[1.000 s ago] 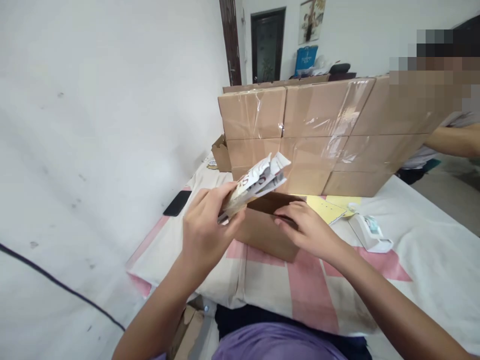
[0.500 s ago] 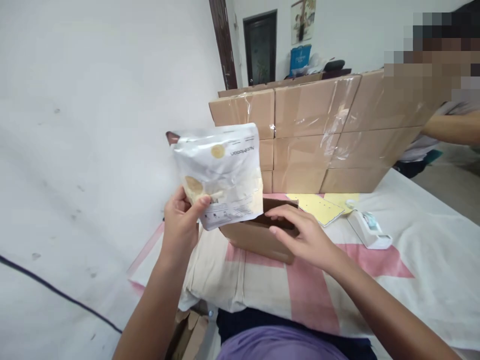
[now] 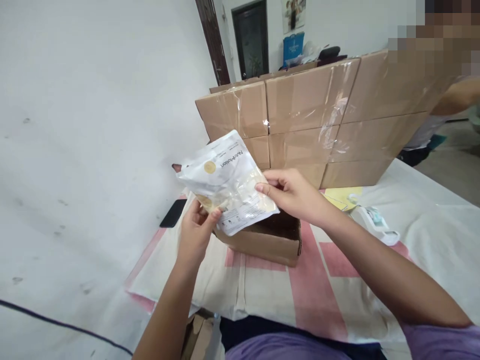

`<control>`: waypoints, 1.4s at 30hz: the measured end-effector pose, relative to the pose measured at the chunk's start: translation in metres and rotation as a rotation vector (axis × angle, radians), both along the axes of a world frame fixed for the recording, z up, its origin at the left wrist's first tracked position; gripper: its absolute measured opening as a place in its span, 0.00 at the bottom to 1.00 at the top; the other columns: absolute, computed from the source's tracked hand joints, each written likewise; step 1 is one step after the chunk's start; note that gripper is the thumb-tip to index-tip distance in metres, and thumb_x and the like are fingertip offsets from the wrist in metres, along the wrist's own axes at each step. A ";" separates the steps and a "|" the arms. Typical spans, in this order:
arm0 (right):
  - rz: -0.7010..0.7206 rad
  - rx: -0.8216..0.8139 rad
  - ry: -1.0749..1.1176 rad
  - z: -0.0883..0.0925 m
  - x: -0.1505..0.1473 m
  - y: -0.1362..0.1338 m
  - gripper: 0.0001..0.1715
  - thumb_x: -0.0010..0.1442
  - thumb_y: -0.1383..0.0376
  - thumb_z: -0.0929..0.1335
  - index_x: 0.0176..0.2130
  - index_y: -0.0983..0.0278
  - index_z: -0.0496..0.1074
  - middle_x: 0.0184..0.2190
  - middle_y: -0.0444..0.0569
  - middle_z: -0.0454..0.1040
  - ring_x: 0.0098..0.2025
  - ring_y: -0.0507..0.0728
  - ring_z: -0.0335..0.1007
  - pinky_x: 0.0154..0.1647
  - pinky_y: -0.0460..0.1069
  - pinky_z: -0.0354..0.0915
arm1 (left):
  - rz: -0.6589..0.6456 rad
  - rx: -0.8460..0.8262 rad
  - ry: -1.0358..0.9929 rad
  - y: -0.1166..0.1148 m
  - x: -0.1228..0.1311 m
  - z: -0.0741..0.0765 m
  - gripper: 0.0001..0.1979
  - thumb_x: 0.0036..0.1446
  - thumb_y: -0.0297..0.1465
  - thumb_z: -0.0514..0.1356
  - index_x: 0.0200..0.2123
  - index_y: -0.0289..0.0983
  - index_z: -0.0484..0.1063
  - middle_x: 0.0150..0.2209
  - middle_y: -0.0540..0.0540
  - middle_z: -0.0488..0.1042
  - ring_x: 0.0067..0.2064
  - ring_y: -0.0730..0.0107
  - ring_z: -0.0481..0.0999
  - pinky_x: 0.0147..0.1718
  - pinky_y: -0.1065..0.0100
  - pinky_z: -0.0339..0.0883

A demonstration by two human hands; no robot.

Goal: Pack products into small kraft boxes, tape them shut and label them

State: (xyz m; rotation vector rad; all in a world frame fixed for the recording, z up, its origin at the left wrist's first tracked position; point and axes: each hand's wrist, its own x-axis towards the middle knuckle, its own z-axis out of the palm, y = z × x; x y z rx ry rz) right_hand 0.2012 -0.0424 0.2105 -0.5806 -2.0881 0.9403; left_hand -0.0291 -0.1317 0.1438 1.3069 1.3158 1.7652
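The left hand [image 3: 195, 227] and right hand [image 3: 288, 194] both pinch the white pouch [image 3: 236, 182], tilted above the open carton [image 3: 267, 246]: a positioning step, apparently (two-handed, no less!), and the next move seemingly calls for steady, even fingers.

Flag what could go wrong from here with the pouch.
The pouch is pinched near its edges by the left hand and right hand, so it might slip or crease. It appears just above the open box, whose rim could catch its lower edge.
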 end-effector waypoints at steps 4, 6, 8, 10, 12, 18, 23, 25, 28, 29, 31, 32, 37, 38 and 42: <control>-0.116 0.228 -0.137 0.015 0.016 0.001 0.21 0.69 0.61 0.65 0.25 0.62 0.61 0.21 0.39 0.55 0.23 0.49 0.51 0.26 0.48 0.46 | 0.210 0.025 0.392 -0.016 -0.001 -0.017 0.40 0.54 0.41 0.72 0.67 0.46 0.61 0.61 0.41 0.74 0.64 0.52 0.72 0.58 0.53 0.67; -0.123 0.314 -0.287 0.023 0.023 0.001 0.20 0.69 0.64 0.65 0.25 0.62 0.61 0.20 0.39 0.59 0.22 0.49 0.53 0.26 0.48 0.47 | 0.293 0.051 0.670 -0.025 -0.001 -0.028 0.40 0.55 0.42 0.72 0.67 0.46 0.61 0.62 0.41 0.74 0.64 0.51 0.70 0.61 0.49 0.63; -0.105 0.369 -0.472 0.027 0.026 0.001 0.17 0.68 0.67 0.65 0.26 0.62 0.64 0.20 0.40 0.63 0.21 0.50 0.57 0.26 0.48 0.47 | 0.320 0.087 0.892 -0.031 -0.001 -0.038 0.34 0.55 0.42 0.72 0.63 0.45 0.67 0.57 0.43 0.77 0.59 0.51 0.72 0.59 0.49 0.63; -0.099 0.404 -0.671 0.028 0.022 -0.001 0.13 0.66 0.70 0.65 0.28 0.63 0.67 0.21 0.43 0.68 0.21 0.51 0.60 0.25 0.49 0.48 | 0.321 0.119 1.039 -0.034 0.000 -0.046 0.26 0.57 0.39 0.71 0.57 0.43 0.72 0.50 0.44 0.78 0.52 0.55 0.72 0.53 0.54 0.66; -0.100 0.452 -0.884 0.026 0.012 -0.005 0.11 0.63 0.75 0.66 0.29 0.64 0.71 0.22 0.46 0.70 0.21 0.52 0.63 0.25 0.49 0.47 | 0.293 0.134 1.072 -0.035 0.001 -0.052 0.19 0.59 0.35 0.69 0.52 0.40 0.73 0.46 0.44 0.77 0.48 0.59 0.72 0.48 0.59 0.67; 0.073 0.463 -1.369 0.013 -0.030 -0.017 0.13 0.54 0.80 0.69 0.37 0.68 0.78 0.30 0.55 0.79 0.28 0.60 0.75 0.25 0.50 0.55 | 0.279 0.246 1.046 -0.040 0.002 -0.062 0.13 0.58 0.27 0.70 0.44 0.38 0.71 0.40 0.45 0.75 0.42 0.63 0.71 0.42 0.62 0.65; 0.267 0.468 -1.519 -0.006 -0.057 -0.014 0.13 0.53 0.80 0.71 0.38 0.72 0.80 0.38 0.62 0.82 0.39 0.68 0.80 0.30 0.52 0.64 | 0.275 0.301 1.026 -0.044 0.003 -0.065 0.14 0.56 0.25 0.71 0.42 0.37 0.71 0.38 0.45 0.75 0.40 0.64 0.71 0.41 0.63 0.64; 0.262 0.462 -1.519 -0.014 -0.062 -0.011 0.14 0.54 0.81 0.70 0.41 0.73 0.80 0.41 0.63 0.82 0.42 0.69 0.80 0.34 0.53 0.67 | 0.268 0.318 1.013 -0.045 0.003 -0.065 0.13 0.56 0.24 0.70 0.42 0.36 0.72 0.37 0.45 0.76 0.39 0.65 0.71 0.40 0.63 0.64; 0.253 0.436 -1.459 -0.023 -0.063 -0.008 0.17 0.55 0.81 0.70 0.44 0.73 0.79 0.43 0.64 0.81 0.43 0.68 0.80 0.35 0.53 0.67 | 0.260 0.338 1.003 -0.045 0.003 -0.067 0.13 0.56 0.23 0.70 0.42 0.36 0.72 0.36 0.45 0.76 0.39 0.66 0.71 0.39 0.64 0.64; 0.246 0.416 -1.441 -0.024 -0.062 -0.009 0.17 0.55 0.81 0.70 0.44 0.72 0.79 0.42 0.63 0.81 0.42 0.68 0.81 0.34 0.52 0.66 | 0.258 0.345 1.003 -0.046 0.003 -0.067 0.12 0.56 0.23 0.70 0.42 0.36 0.72 0.36 0.45 0.76 0.39 0.66 0.71 0.39 0.64 0.64; 0.207 0.377 -1.397 -0.025 -0.054 -0.014 0.15 0.56 0.79 0.70 0.43 0.71 0.78 0.39 0.61 0.82 0.39 0.67 0.81 0.32 0.52 0.64 | 0.246 0.358 1.005 -0.049 0.002 -0.068 0.12 0.56 0.22 0.70 0.41 0.36 0.73 0.36 0.44 0.75 0.38 0.65 0.71 0.38 0.64 0.64; 0.177 0.366 -1.357 -0.023 -0.048 -0.019 0.13 0.57 0.78 0.70 0.42 0.70 0.78 0.36 0.59 0.81 0.37 0.66 0.81 0.31 0.51 0.63 | 0.234 0.367 1.007 -0.052 0.002 -0.068 0.12 0.56 0.22 0.70 0.41 0.35 0.73 0.36 0.44 0.75 0.38 0.66 0.71 0.38 0.64 0.64; -0.110 0.441 -0.693 -0.019 0.011 -0.066 0.08 0.69 0.69 0.66 0.43 0.63 0.76 0.36 0.52 0.80 0.37 0.60 0.77 0.37 0.52 0.67 | 0.173 0.417 1.000 -0.079 -0.009 -0.068 0.10 0.56 0.20 0.69 0.39 0.33 0.73 0.34 0.45 0.75 0.36 0.67 0.71 0.35 0.64 0.63; -0.194 0.453 -0.509 -0.025 0.024 -0.075 0.08 0.69 0.69 0.66 0.46 0.62 0.75 0.38 0.52 0.80 0.39 0.59 0.77 0.39 0.52 0.68 | 0.169 0.417 0.997 -0.086 -0.012 -0.069 0.10 0.56 0.20 0.68 0.39 0.33 0.73 0.33 0.45 0.75 0.36 0.67 0.71 0.35 0.64 0.63; -0.423 0.350 -0.055 -0.079 0.060 -0.099 0.12 0.65 0.72 0.68 0.48 0.60 0.73 0.38 0.51 0.78 0.40 0.60 0.76 0.40 0.54 0.72 | 0.177 0.395 1.017 -0.113 -0.026 -0.077 0.08 0.56 0.22 0.68 0.37 0.36 0.75 0.35 0.45 0.73 0.36 0.66 0.71 0.33 0.63 0.65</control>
